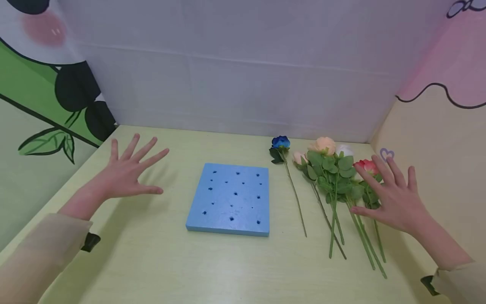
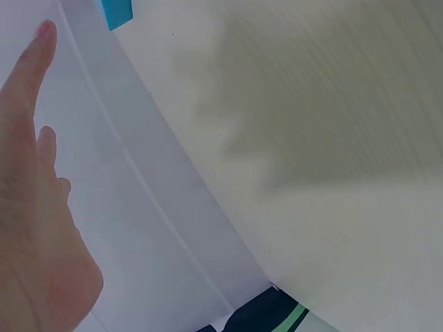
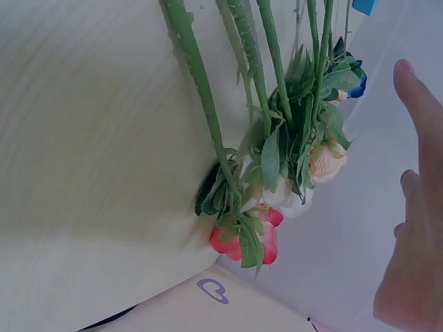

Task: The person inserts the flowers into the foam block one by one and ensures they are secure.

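Observation:
My left hand [image 1: 130, 171] is held above the table's left side, fingers spread and holding nothing. My right hand [image 1: 398, 200] hovers on the right with its fingers spread too, overlapping the red flower [image 1: 367, 166] in the head view. Between the hands lies a square blue foam board [image 1: 229, 200] with several dark holes in its top. Right of the board is a blue flower [image 1: 281, 142] on a long thin stem. Beside it lies a bunch of flowers: a peach one [image 1: 324, 145], a pale pink one [image 1: 299, 158] and a white one [image 1: 344, 150], with green leaves and stems.
The pale wooden table [image 1: 159, 266] backs onto a plain light cloth [image 1: 243, 84]. Printed panels stand at both sides, a green one [image 1: 34, 84] on the left and a pink and cream one [image 1: 444, 139] on the right.

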`<state>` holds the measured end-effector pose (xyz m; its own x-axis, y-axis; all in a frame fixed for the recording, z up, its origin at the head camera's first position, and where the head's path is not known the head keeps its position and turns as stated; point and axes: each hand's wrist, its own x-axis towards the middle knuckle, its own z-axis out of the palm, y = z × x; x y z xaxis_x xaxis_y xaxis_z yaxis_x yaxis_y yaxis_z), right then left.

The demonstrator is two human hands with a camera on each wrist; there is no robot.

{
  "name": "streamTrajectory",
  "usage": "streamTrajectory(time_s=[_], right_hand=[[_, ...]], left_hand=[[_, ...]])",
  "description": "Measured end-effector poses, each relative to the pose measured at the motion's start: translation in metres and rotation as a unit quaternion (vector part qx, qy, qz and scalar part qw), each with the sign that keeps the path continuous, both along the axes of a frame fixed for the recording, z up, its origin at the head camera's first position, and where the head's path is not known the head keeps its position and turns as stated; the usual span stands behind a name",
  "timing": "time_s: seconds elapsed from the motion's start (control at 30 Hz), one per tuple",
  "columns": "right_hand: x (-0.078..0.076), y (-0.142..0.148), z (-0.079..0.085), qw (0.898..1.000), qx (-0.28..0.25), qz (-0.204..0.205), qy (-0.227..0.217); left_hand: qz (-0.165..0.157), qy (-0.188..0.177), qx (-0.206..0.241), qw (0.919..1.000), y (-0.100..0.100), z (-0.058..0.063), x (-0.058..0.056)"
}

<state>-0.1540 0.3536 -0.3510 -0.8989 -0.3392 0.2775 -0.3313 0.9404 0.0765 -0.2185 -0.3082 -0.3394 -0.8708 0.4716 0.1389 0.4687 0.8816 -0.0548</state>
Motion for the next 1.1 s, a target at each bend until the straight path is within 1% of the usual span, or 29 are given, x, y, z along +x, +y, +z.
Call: streamTrajectory(time_s=[0.37,0.6,0.77,1.1], right_hand=[[0.004,0.012,-0.009,1.000,-0.007,-0.023,-0.013],[0.007,0.020,-0.015,0.999,-0.013,-0.033,-0.017],[0.007,0.025,-0.019,0.999,-0.016,-0.037,-0.019],[0.010,0.035,-0.028,0.999,-0.023,-0.042,-0.025]], left_hand=[[0.001,-0.030,0.009,0.9995,0.010,-0.004,0.002],[-0.014,-0.035,0.015,0.9992,0.016,-0.014,0.001],[-0.017,-0.042,0.027,0.9986,0.019,-0.019,0.001],[-0.025,-0.070,0.059,0.9954,0.028,-0.028,0.001]])
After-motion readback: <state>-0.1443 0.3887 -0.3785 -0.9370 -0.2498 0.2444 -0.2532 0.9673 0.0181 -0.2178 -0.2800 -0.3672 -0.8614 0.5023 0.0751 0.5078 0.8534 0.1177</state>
